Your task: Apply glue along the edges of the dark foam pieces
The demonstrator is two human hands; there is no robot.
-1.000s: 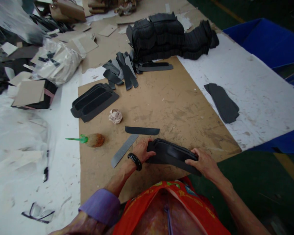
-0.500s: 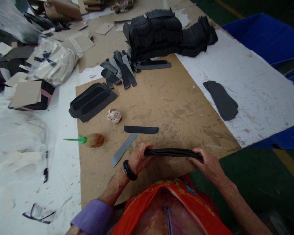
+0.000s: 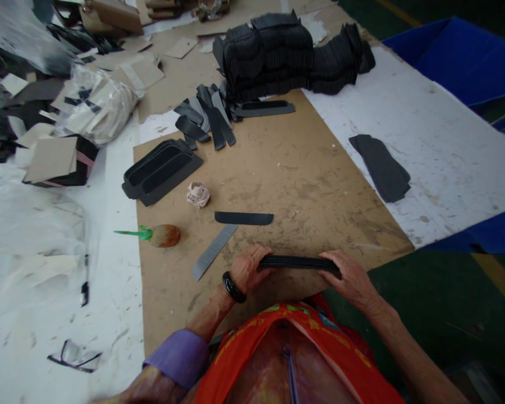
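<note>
My grip, left hand (image 3: pixel 249 270) and right hand (image 3: pixel 350 281), clasps opposite ends of a narrow black stack of thin layered pieces (image 3: pixel 297 262), probably to hold its edges even; I see it at the brown rectangular board's (image 3: pixel 290 174) near side.

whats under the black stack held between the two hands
Brown board shows around the black stack, which the left hand and right hand hold at its ends. What lies directly beneath is covered; whether it touches the board is unclear.
</note>
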